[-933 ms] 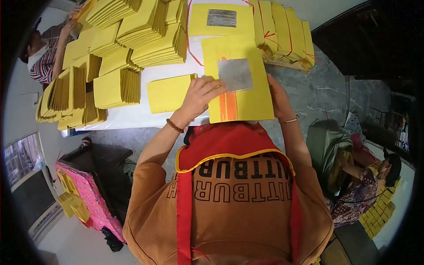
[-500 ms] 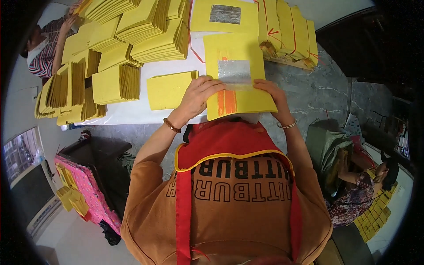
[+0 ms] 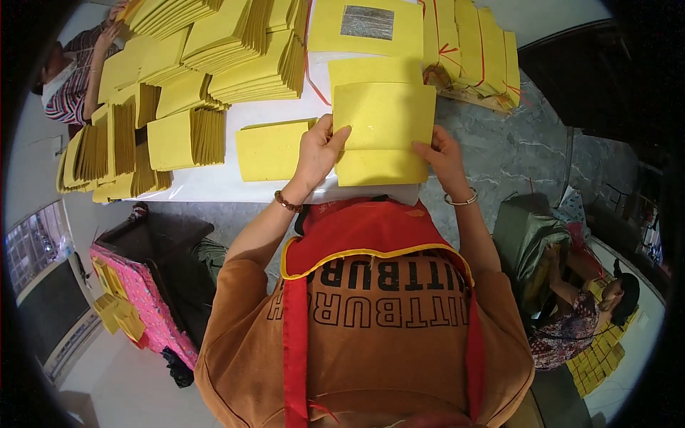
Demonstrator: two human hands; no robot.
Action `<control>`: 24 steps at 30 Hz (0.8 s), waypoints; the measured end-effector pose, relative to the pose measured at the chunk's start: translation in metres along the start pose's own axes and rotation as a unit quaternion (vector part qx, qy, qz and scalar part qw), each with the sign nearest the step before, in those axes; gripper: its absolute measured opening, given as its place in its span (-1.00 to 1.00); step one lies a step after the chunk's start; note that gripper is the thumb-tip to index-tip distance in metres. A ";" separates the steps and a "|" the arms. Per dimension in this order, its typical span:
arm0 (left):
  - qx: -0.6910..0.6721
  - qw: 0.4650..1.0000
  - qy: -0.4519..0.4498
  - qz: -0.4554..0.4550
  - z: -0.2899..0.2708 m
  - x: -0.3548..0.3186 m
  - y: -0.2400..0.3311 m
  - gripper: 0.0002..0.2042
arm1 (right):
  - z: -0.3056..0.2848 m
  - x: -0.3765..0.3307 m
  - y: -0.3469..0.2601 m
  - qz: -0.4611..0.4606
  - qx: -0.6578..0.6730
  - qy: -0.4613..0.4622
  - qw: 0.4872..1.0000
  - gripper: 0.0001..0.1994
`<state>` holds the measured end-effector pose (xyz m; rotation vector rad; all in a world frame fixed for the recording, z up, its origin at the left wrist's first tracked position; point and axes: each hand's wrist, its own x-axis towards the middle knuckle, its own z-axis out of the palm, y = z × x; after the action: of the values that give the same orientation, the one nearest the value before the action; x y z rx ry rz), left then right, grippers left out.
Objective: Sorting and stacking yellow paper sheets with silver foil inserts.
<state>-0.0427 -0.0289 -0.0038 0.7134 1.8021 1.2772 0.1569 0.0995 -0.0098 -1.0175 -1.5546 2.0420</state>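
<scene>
Pinching the nine o'clock edge of a yellow paper sheet (image 3: pixel 385 114), the left hand (image 3: pixel 319 152) is resting its thumb on top while its fingers are curling at the border. The right hand (image 3: pixel 441 153) is gripping the three o'clock edge likewise, its thumb lying over the paper. The sheet is lying across the near side of a white table (image 3: pixel 214 187), at twelve o'clock from the red apron (image 3: pixel 371 232); a strip of yellow paper (image 3: pixel 374 70) is showing past its far edge, though whether the two are joining cannot be told. At nine o'clock, just beyond the left hand, a flat folded packet (image 3: pixel 272 153) is resting. Toward ten o'clock, folded yellow stacks (image 3: pixel 228 53) are crowding together, and beyond them a co-worker in a striped top (image 3: pixel 82 78) is reaching toward the pile. At twelve o'clock a yellow sheet is bearing a silver patch (image 3: pixel 367 22). Red-tied bundles (image 3: pixel 471 43) are standing at one o'clock, and a person in a patterned top (image 3: pixel 571 324) is bending at four o'clock.
</scene>
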 end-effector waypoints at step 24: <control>0.478 0.766 -0.057 0.425 0.016 0.014 0.056 -0.48 | 0.021 0.008 0.008 0.001 0.036 0.169 0.985 -0.58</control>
<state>-0.0363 0.0094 0.0422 2.3243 2.0274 0.6279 0.1372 0.0879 -0.0167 -1.2586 -1.2956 1.7976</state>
